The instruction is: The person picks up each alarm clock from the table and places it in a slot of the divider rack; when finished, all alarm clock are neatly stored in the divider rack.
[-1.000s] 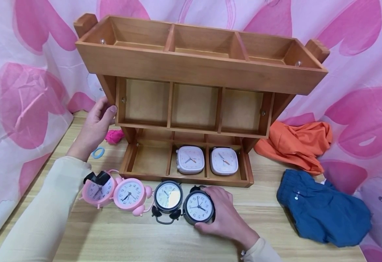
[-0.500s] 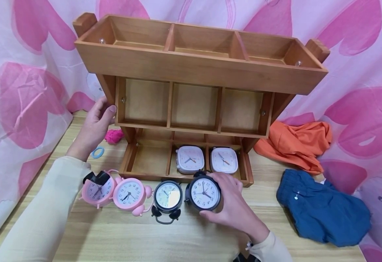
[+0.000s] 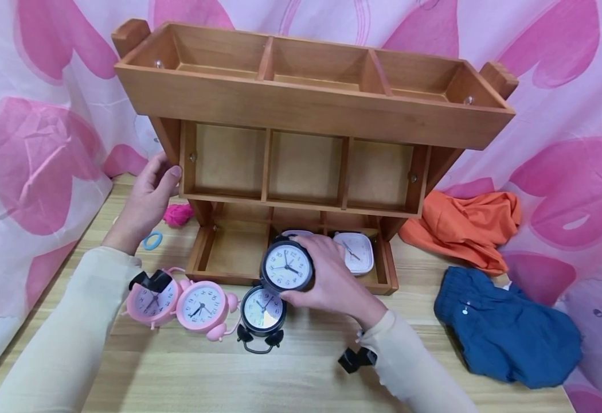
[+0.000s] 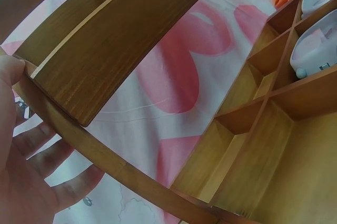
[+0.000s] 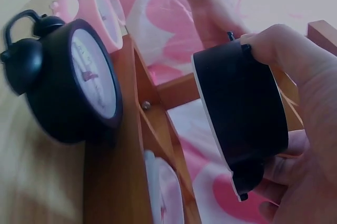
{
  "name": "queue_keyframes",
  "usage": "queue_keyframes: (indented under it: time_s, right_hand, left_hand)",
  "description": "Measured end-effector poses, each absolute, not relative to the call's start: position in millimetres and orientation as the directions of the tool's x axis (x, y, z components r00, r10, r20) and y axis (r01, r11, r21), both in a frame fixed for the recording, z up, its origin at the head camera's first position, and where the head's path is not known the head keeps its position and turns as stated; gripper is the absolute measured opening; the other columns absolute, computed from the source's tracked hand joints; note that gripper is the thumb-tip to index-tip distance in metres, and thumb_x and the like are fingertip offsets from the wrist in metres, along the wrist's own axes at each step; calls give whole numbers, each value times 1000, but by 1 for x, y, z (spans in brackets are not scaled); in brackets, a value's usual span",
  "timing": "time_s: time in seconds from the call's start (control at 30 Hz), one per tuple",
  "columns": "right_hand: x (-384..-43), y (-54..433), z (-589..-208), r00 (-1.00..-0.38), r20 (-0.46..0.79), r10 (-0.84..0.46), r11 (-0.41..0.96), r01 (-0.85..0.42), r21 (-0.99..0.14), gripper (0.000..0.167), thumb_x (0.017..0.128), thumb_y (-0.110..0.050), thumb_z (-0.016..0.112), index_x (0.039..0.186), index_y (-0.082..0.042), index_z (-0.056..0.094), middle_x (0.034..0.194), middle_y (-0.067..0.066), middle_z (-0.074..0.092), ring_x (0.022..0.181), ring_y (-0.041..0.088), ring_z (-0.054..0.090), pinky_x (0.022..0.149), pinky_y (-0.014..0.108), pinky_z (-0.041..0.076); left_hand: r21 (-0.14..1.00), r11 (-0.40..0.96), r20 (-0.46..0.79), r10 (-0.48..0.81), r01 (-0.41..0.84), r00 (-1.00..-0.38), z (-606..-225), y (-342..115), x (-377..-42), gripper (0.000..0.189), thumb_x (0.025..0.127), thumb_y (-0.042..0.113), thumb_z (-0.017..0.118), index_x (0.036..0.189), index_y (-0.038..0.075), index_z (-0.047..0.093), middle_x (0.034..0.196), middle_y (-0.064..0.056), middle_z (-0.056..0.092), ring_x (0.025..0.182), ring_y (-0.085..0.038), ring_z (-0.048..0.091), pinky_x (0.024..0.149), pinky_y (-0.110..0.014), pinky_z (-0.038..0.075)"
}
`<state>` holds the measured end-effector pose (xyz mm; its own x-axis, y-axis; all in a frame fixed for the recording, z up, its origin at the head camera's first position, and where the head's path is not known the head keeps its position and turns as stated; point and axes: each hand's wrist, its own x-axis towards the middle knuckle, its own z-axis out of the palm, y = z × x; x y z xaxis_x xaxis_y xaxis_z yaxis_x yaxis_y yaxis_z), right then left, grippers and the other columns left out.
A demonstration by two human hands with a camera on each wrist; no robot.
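A three-tier wooden shelf rack [image 3: 311, 112] with divided compartments stands on the table. My left hand [image 3: 148, 198] grips its left side, thumb in front and fingers behind the side board [image 4: 124, 174]. My right hand [image 3: 327, 278] holds a round black alarm clock [image 3: 286, 265] by its rim, raised in front of the bottom tier, dial up toward the head camera. Just below it a second black alarm clock [image 3: 261, 312] lies on the table against the rack. In the bottom tier, a white square clock [image 3: 359, 252] sits in the right compartment; another white clock [image 3: 298, 233] is mostly hidden behind the held one.
Two pink alarm clocks [image 3: 201, 307] lie left of the black one. A blue ring [image 3: 152, 240] and a pink bundle [image 3: 178, 215] lie by the left arm. Orange cloth [image 3: 463, 226] and blue cloth [image 3: 507, 330] lie at right. A pink-patterned curtain [image 3: 48, 166] surrounds the table.
My right hand has lifted the black alarm clock off the table and carried it up and left, over the front of the bottom tier. My left hand stays on the rack.
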<state>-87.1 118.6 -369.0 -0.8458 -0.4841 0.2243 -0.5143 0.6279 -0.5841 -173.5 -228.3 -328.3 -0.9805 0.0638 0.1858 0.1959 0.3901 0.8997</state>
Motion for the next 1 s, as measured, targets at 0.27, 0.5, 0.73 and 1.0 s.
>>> queue_keyframes:
  time_s: [0.27,0.5,0.73,1.0]
  right_hand:
    - [-120,74,-367,-818,152,-555,646,-539,-540,84,67,-54,84,136,-20,50,126,-6,59,120,17,46,101,45,32]
    - [-142,41,-371,-816,65,-574,676,-517,-525,83,71,-57,80,139,-23,46,130,-6,57,123,20,47,104,52,33]
    - [-155,14,-381,-814,6,-580,715,-512,-476,91,72,-61,77,144,-18,41,143,2,49,137,27,38,111,56,29]
    - [-160,-9,-396,-828,-25,-561,767,-508,-392,92,73,-65,74,144,-16,43,144,3,48,136,23,37,112,50,28]
  left_hand:
    - [895,404,181,57,189,-982,-328,-228,-172,50,105,40,41,153,30,31,147,-8,43,128,-16,45,93,-16,49]
    - [893,404,191,57,197,-980,-326,-227,-174,49,105,39,41,152,29,32,145,-7,44,125,-14,46,91,-14,48]
    - [888,422,180,49,184,-982,-327,-227,-173,50,105,40,40,153,30,31,147,-8,43,128,-18,45,94,-17,50]
    - [882,445,155,39,156,-987,-328,-228,-174,51,105,43,40,153,33,29,150,-6,41,133,-24,43,102,-31,50]
